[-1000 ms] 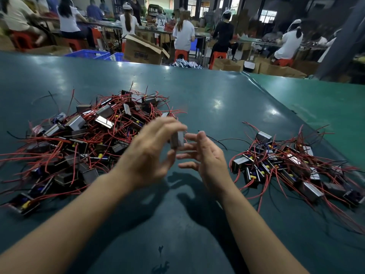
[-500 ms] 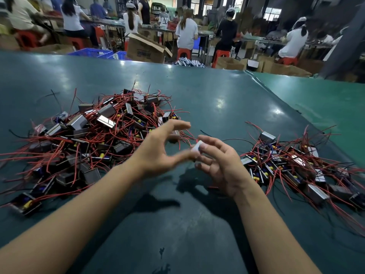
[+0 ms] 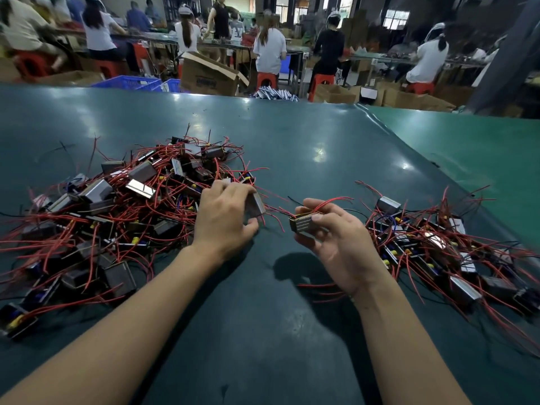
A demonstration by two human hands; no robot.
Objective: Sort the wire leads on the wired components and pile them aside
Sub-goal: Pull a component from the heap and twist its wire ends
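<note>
A big tangled heap of small metal wired components point(image 3: 117, 206) with red leads lies on the left of the green table point(image 3: 292, 147). A smaller, neater pile point(image 3: 432, 244) lies on the right. My left hand point(image 3: 225, 217) sits at the heap's right edge, fingers curled round one grey component point(image 3: 257, 203). My right hand point(image 3: 336, 238) holds another component point(image 3: 304, 223) between thumb and fingers, its red leads point(image 3: 333, 200) sticking up and to the right.
A second green table point(image 3: 467, 147) adjoins at the right. Beyond the far edge are cardboard boxes point(image 3: 207, 74), blue crates point(image 3: 131, 82), red stools and several seated people at other benches.
The hands have parted. My right hand now holds a component with its leads up, and my left hand has moved back to the heap and gripped another one.
</note>
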